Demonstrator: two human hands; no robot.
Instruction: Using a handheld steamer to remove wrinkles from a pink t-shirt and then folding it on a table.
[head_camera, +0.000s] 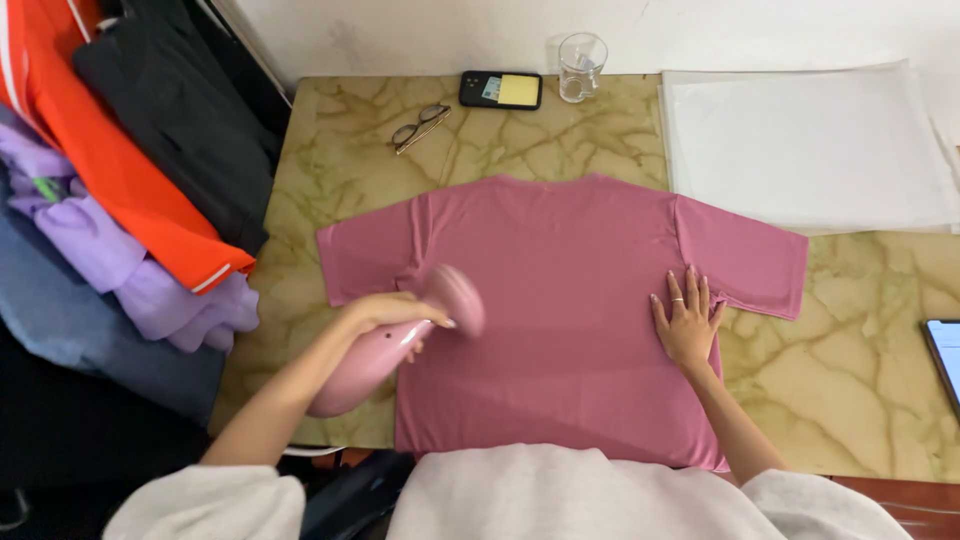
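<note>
A pink T-shirt (560, 320) is lying flat on the marbled table (860, 340), neckline toward the far wall and hem hanging at the near edge by the person's body. Its long axis is running near to far; the sleeves are spreading left and right across that line.

The left hand (392, 312) is gripping a pink handheld steamer (400, 340), fingers closed round the handle. The steamer's head is resting on or just above the cloth below the left sleeve — blur prevents telling which. Its body is slanting from lower left, off the shirt's side, up to the right, head pointing toward the shirt's middle.

The right hand (687, 318) is lying open, palm down, fingers spread, pressing the fabric just below the right sleeve seam.

Judgement on technique: the flat hand is rightly anchoring the cloth well apart from the steamer's head. Passes ought to run along the shirt's long axis with the fabric kept taut, the open hand staying clear of the steam.

Glasses (420, 127), a phone (500, 90) and a glass tumbler (582, 67) are sitting near the far edge; folded clothing (130, 200) is piled at left.
</note>
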